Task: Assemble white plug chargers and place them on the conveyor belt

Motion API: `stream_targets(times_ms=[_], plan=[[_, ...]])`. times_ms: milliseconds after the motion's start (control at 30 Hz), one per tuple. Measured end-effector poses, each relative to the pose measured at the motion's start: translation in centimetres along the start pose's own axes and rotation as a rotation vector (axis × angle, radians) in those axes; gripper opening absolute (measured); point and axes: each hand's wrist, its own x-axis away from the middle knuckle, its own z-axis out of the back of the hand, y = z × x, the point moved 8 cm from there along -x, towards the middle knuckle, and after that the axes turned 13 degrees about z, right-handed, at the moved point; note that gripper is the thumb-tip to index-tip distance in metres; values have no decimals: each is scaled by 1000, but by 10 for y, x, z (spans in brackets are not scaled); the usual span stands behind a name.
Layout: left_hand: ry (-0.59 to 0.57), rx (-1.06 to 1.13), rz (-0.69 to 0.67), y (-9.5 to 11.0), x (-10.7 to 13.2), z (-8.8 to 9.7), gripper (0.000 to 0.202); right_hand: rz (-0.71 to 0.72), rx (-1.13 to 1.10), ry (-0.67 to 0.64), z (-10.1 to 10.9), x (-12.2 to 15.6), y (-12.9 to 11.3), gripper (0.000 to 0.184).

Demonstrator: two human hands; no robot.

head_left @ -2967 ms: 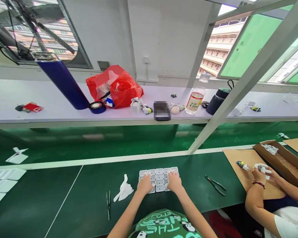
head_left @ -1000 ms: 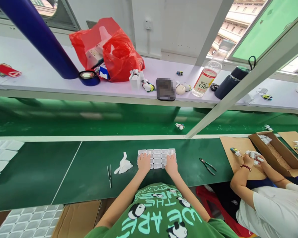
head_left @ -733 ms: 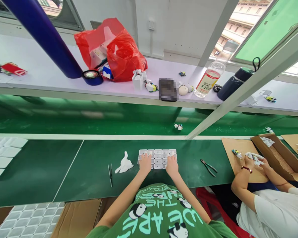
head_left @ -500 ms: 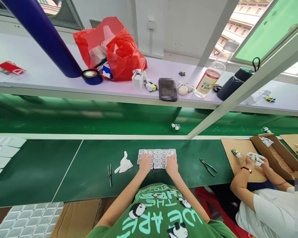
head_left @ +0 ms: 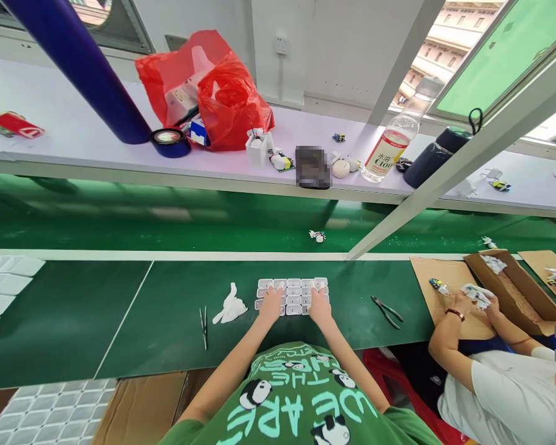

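Observation:
In front of my body a block of small white open plastic cases (head_left: 294, 300) lies in rows on the green tabletop. My left hand (head_left: 271, 305) is closed on the cases at the block's left end, and my right hand (head_left: 320, 305) on those at its right end. White coverings show on some fingertips. My palms and thumbs hide part of the outer cases. To the left lie a crumpled white glove or cloth (head_left: 231, 308) and a pair of tweezers (head_left: 204, 327). Green-handled pliers (head_left: 387, 312) rest on the right.
Behind the table runs a green belt carrying a small white part (head_left: 317, 236). Above it, a shelf (head_left: 241, 165) holds a red bag (head_left: 231, 105), a bottle (head_left: 389, 148) and a flask (head_left: 435, 157). A slanted post (head_left: 389, 225) stands right. A co-worker's hands (head_left: 477, 303) work over cardboard. White trays (head_left: 4, 290) lie left.
The small white part on the belt has moved left. The co-worker's hands have shifted slightly with the white piece. My hands stay on the cases; the whole view has drifted a little.

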Motion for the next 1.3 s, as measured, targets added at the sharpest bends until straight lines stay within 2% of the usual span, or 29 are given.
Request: stream_targets(times_ms=[433,767,900,1000,1133,1200,1300], plan=[[-13,3,-38,-1,-4,-2,73,25,-14,-55,-9,-3,-5,79],[16,22,-59,1,0,1,80,24,-44,-62,-4,-1,-7,76],[45,41,-86,-1,8,4,76,23,-90,-57,1,-2,-1,71],[133,98,-101,-15,14,5,67,34,-112,-55,4,-6,3,67],[315,314,-43,-57,21,-2,53,55,-114,-17,1,-13,11,56],[339,468,30,-80,19,-14,54,87,-114,70,0,-16,17,46],[284,707,113,-102,8,-31,59,151,-170,314,-1,-18,33,33]])
